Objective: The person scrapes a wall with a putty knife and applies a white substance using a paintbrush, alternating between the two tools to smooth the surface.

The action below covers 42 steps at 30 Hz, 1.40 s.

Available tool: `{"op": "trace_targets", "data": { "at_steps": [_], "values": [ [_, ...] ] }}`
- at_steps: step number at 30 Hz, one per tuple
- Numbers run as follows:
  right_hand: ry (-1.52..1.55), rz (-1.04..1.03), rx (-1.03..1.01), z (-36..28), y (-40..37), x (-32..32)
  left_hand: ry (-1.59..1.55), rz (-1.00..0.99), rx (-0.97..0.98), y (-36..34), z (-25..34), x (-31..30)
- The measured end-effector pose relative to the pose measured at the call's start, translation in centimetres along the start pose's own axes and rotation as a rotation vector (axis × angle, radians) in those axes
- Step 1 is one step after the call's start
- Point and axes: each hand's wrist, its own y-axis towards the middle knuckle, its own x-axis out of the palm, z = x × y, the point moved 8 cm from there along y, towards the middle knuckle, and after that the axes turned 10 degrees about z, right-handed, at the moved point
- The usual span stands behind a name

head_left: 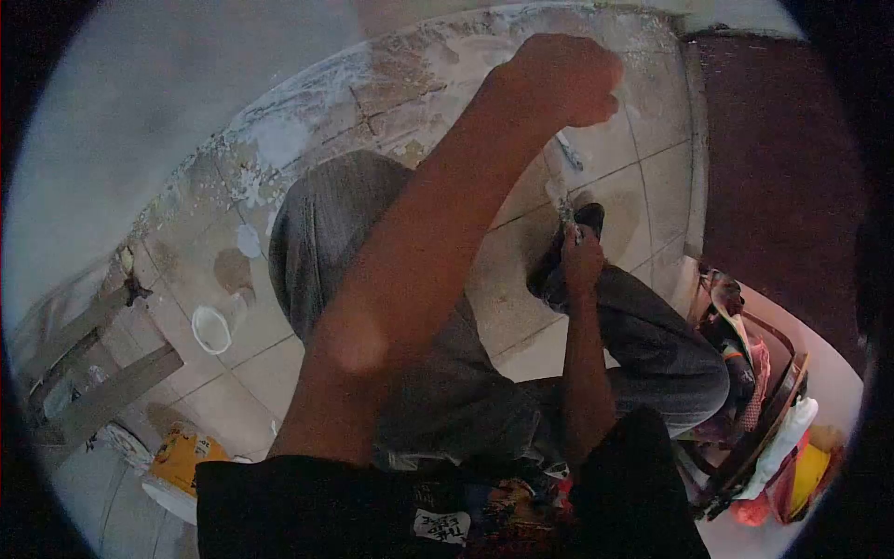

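Note:
My left hand (563,79) is raised high in a closed fist, near the plaster-stained base of the wall (410,65); I cannot see anything inside it. My left forearm crosses the middle of the view. My right hand (582,259) rests lower, by my right knee and a black shoe (589,216), and is closed around a small metal tool (564,207) that sticks up from the fingers. A whitish strip (570,152) lies between the two hands; I cannot tell what it is. Grey trousers (345,224) cover my bent legs.
The tiled floor (643,186) is smeared with white plaster. A yellow bucket (177,464) and a white lid (211,329) lie at the left, near wooden planks (98,373). A dark red panel (782,177) stands at the right, with a chair piled with cloth (754,401) below it.

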Motion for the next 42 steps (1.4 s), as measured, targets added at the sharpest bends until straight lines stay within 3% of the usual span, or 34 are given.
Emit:
{"op": "trace_targets", "data": {
  "at_steps": [4, 7, 9, 15, 18, 22, 24, 28, 30, 31, 34, 36, 37, 39, 42],
  "values": [
    [0.059, -0.027, 0.099, 0.2, 0.1, -0.1, 0.004, -0.07, -0.019, 0.2, -0.6, 0.3],
    [0.186, 0.0, 0.124, -0.2, 0.0, -0.3, 0.035, 0.007, 0.069, -0.1, -0.5, 0.1],
    [-0.016, -0.02, -0.222, -1.8, -0.6, 1.1, 0.043, -0.026, 0.046, -0.3, -0.7, 0.5],
    [0.01, -0.143, -0.097, -0.3, -2.0, 4.6, 0.067, -0.105, 0.038, -0.4, -0.6, 1.1],
    [0.164, -0.071, -0.134, -1.0, -2.6, 3.5, 0.055, -0.116, 0.045, -0.5, -0.6, 1.4],
    [0.282, -0.135, -0.174, -0.4, -2.8, 4.4, 0.057, -0.09, 0.031, -0.5, -0.1, 1.3],
    [0.233, -0.324, -0.007, 0.3, -2.7, 5.6, 0.035, -0.086, 0.048, -0.4, 0.3, 1.7],
    [0.413, -0.245, -0.022, 0.5, -2.4, 6.7, 0.018, -0.141, 0.042, -0.6, 0.5, 1.6],
    [0.448, -0.407, 0.269, 2.2, -2.7, 8.3, 0.026, -0.136, 0.019, -0.8, 0.0, 1.4],
    [0.448, -0.406, 0.267, 3.5, -2.5, 9.3, 0.031, -0.131, 0.003, -0.8, -0.3, 1.4],
    [0.311, -0.56, -0.036, 4.4, -3.3, 12.4, 0.045, -0.126, 0.006, -0.9, -0.7, 1.2],
    [0.582, -0.46, 0.37, 5.7, -4.0, 12.5, 0.042, -0.094, 0.015, -1.0, -0.8, 1.3],
    [0.581, -0.463, 0.37, 4.4, -4.4, 11.5, 0.038, -0.063, 0.027, -1.0, -0.7, 1.3],
    [0.608, -0.552, 0.614, 3.0, -5.9, 9.8, 0.025, -0.097, 0.032, -0.9, -0.5, 1.3],
    [0.573, -0.475, 0.501, 3.1, -5.4, 9.5, 0.007, -0.134, 0.03, -0.9, 0.0, 1.4]
  ]
}}
